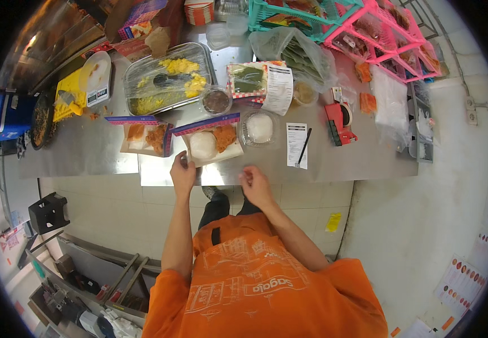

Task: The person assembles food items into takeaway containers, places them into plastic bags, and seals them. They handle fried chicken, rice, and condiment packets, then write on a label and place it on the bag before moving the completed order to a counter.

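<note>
An open paper meal box (235, 151) holds a round white mound of rice (203, 145) and a piece of fried chicken (225, 138). At its front left corner is my left hand (182, 171), thumb and forefinger bent; whether they grip the box is unclear. My right hand (256, 185) hovers over the table's front edge, fingers curled, with nothing visible in it. Left of the first box, a second open meal box (136, 147) contains fried chicken (155, 138) and other food. A clear plastic bowl (259, 128) with white rice stands to the right.
Behind the boxes lie a film-covered metal tray (132, 91) of yellow food and a cup of dark sauce (216, 100). Rightward are a printed slip (295, 145) with a black pen (305, 145), a red tape dispenser (337, 126) and pink baskets (413, 44). A scale (99, 95) sits left.
</note>
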